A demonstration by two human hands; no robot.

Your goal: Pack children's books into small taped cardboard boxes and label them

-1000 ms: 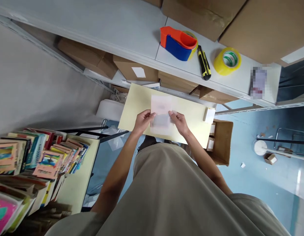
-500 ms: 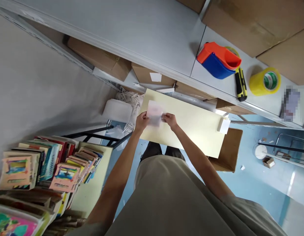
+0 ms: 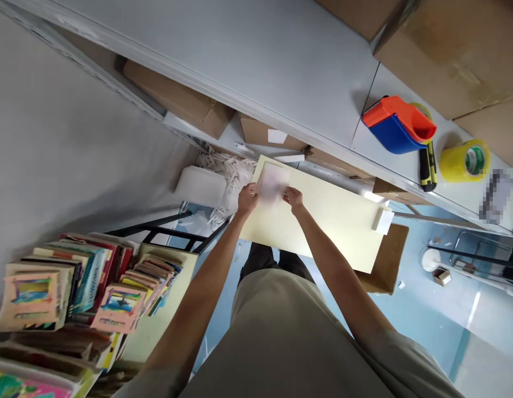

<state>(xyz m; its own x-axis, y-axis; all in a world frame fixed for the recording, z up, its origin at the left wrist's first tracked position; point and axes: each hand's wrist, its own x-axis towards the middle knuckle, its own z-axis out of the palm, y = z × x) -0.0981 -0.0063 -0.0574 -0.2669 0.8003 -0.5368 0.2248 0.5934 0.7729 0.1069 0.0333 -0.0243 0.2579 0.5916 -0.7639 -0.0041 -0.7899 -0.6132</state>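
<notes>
A flat, pale pinkish rectangle [image 3: 273,181], blurred and either paper or a thin booklet, is over the left part of the cream table board [image 3: 326,221]. My left hand [image 3: 248,198] grips its left edge with curled fingers. At its right edge, the fingers of my right hand [image 3: 293,197] are closed on it too. Toward the right end of the board is a small stack of white cards or a white box [image 3: 383,221].
A grey shelf [image 3: 256,61] crosses in front, bearing an orange-blue tape dispenser [image 3: 397,124], a yellow cutter [image 3: 427,168] and a yellow tape roll [image 3: 464,160]. Books [image 3: 90,271] are stacked at left. A cardboard box [image 3: 391,260] and white stool [image 3: 200,187] flank the table.
The view has shifted, so shelf items appear further right and lower. My hands still hold the pale rectangle, which looks tilted differently and further from me on the board.
</notes>
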